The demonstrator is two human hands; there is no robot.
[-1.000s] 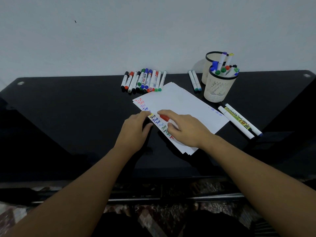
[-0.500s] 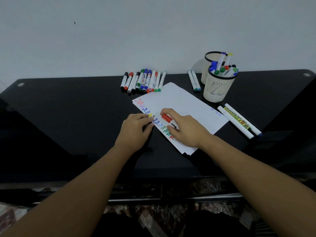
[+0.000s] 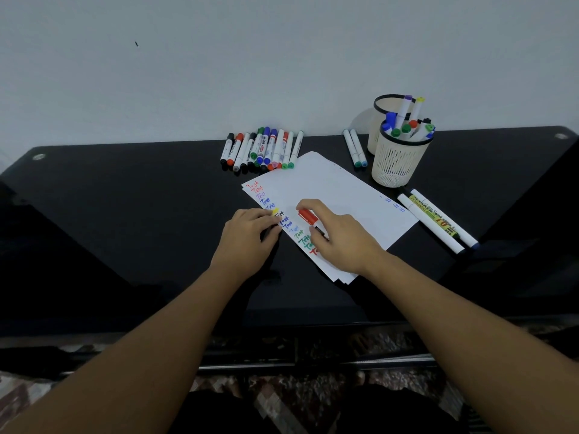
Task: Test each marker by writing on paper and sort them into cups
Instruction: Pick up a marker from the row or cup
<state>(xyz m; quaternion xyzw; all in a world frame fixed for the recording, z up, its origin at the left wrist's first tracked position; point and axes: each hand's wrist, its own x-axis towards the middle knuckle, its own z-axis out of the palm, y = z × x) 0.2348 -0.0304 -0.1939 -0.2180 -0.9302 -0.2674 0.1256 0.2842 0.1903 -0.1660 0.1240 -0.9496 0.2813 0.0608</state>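
1. Red marker (image 3: 308,217): pinched in the right hand (image 3: 340,238), lying slantwise over the paper (image 3: 338,195), cap end away from the person.
2. Left hand (image 3: 247,238) curls round something dark with a yellow tip, steadying the sheet's edge.
3. Cups (image 3: 396,161) stand beyond to the right, nearer the right hand.

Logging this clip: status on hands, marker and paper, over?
Right hand grips red-capped marker over the paper. Left hand pinches a yellow-ended piece at the paper's edge. Nothing in the way.

One head-worn camera looks forward and down at the table (image 3: 125,214).
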